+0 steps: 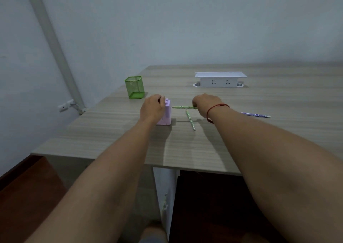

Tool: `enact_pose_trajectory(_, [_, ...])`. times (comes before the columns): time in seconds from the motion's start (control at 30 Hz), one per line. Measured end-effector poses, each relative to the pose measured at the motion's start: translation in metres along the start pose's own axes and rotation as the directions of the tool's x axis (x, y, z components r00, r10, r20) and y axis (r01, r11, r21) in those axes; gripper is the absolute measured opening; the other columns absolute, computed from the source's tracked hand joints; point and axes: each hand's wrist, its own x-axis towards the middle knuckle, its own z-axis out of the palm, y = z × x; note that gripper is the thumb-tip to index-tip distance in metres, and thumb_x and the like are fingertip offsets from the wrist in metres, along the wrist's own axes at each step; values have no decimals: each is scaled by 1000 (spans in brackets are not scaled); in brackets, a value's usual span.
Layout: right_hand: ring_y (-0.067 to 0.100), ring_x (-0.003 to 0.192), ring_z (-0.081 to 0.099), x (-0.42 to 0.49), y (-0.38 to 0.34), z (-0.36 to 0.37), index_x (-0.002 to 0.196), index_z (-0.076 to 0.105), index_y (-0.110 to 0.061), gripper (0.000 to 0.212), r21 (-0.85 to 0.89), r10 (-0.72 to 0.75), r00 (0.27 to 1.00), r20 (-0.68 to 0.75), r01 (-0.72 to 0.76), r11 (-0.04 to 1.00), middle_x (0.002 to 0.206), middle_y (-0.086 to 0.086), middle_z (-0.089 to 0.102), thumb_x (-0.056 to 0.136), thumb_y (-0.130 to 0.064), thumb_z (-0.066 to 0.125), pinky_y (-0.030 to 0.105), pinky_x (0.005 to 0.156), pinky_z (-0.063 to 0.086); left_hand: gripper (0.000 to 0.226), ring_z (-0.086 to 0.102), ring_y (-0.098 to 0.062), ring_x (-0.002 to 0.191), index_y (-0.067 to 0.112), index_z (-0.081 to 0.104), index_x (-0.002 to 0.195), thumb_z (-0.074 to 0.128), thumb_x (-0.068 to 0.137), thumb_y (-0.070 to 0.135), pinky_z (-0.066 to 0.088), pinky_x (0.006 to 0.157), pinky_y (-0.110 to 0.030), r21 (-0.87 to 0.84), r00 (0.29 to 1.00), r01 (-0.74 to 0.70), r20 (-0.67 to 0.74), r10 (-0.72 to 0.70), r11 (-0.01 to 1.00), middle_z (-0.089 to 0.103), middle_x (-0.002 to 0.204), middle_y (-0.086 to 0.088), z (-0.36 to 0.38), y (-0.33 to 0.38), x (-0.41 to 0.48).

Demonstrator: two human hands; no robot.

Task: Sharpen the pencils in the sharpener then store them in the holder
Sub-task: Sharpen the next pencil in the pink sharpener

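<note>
A pink pencil sharpener [165, 115] stands on the wooden table [104, 131]. My left hand [152, 107] wraps its left side and top. My right hand [206, 103] holds a green pencil [182, 107] level, its tip pointing left and almost touching the sharpener's right face. A second green pencil [190, 119] lies flat on the table just below the held one. A purple-patterned pencil [256, 115] lies to the right, partly behind my right forearm. The green mesh holder [135, 87] stands empty at the back left.
A white socket box [220, 79] sits at the back of the table near the wall. The table's left edge runs close to the holder, and the front edge lies under my forearms. A wall outlet [64, 107] with a cable is at the left.
</note>
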Motion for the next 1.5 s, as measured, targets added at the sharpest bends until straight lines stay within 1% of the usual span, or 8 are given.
enact_pose_trajectory(0.17, [32,110,61,-1,-3,2,124,60,-12,41,-16,-11,1000,-21,11,1000,123,12,61,92,6,43,35,88,47,35,48,-23,75,1,63,81,39,97,21,31,64,-29,0,1000,26,-4,-26,1000,65,91,-20,-1,2,-2])
enact_pose_trajectory(0.53, [33,112,60,9,-14,8,126,59,-12,36,-21,-36,998,-52,35,999,125,13,61,95,1,46,34,86,46,36,53,-27,85,4,66,95,35,98,24,36,68,-30,-21,999,40,31,-40,999,66,101,-18,-1,1,-4])
enact_pose_trajectory(0.83, [34,107,61,16,-16,19,118,64,-10,28,85,-69,997,-31,72,994,120,14,63,93,-2,52,38,87,50,30,52,-33,111,2,58,112,32,97,6,37,102,-46,80,987,-160,43,157,984,61,117,-17,-1,-1,-20])
enact_pose_trajectory(1.0, [36,104,61,15,-22,24,114,64,-7,27,79,-115,991,-60,120,990,115,17,64,95,-3,46,36,81,48,37,53,-31,108,3,60,103,26,94,11,20,115,-48,146,978,-206,-13,210,968,63,108,-16,8,-4,-18])
enact_pose_trajectory(1.2, [35,101,62,20,-33,21,107,65,-6,24,68,-180,978,-101,188,980,110,18,65,93,0,46,37,80,48,36,54,-31,105,4,61,101,26,94,12,19,113,-47,163,972,-224,-29,232,961,62,104,-17,9,-8,-16])
enact_pose_trajectory(1.33, [34,108,61,20,-29,16,118,61,-11,28,51,-159,985,-64,162,985,120,15,62,96,-4,45,36,84,48,31,55,-34,107,4,60,106,32,100,14,37,95,-40,67,975,-221,40,219,973,62,111,-20,-3,-5,-13])
enact_pose_trajectory(1.43, [35,119,55,21,-40,5,136,43,-11,47,106,-173,984,-37,176,979,134,16,52,91,3,44,41,94,47,40,50,-30,125,8,46,136,31,101,23,39,102,-36,-50,996,-89,-2,89,995,52,138,-16,-17,-10,-12])
enact_pose_trajectory(1.5, [38,122,52,21,-51,-2,144,34,-12,60,180,-222,975,-24,222,958,139,17,45,88,7,46,45,98,46,45,52,-33,120,8,36,143,36,98,14,41,99,-38,-54,999,-25,-34,23,998,54,134,-18,-26,-21,-14])
